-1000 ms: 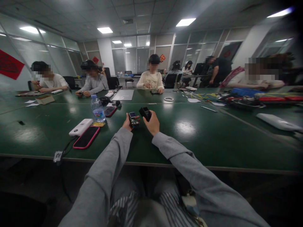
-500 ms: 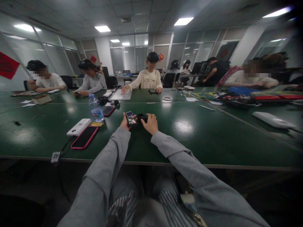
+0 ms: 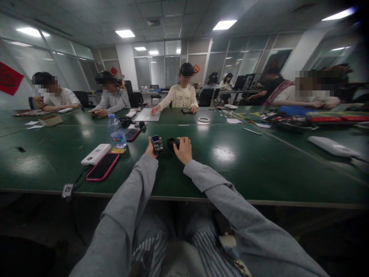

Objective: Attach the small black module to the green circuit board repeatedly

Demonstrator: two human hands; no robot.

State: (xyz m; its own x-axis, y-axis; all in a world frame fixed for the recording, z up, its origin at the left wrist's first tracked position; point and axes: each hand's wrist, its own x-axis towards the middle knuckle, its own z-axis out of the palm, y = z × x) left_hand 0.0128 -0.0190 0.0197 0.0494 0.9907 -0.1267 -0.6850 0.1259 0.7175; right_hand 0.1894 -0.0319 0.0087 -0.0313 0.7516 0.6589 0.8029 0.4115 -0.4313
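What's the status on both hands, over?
Left hand holding circuit board with small screen. Right hand touching black case, grip unclear. Pink-edged phone, water bottle to the left, not between the hands.

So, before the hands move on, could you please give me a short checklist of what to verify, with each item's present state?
1. Circuit board held in the left hand: ok.
2. Board's small screen in view: ok, it shows to the camera.
3. Right hand firmly gripping the black case: cannot tell; the hand is at it, but the grip is unclear.
4. Board and case apart: ok, a gap shows.
5. Plastic water bottle upright and apart from both hands: ok.
6. Black cable kept off the near edge of the table: not ok, it runs over.
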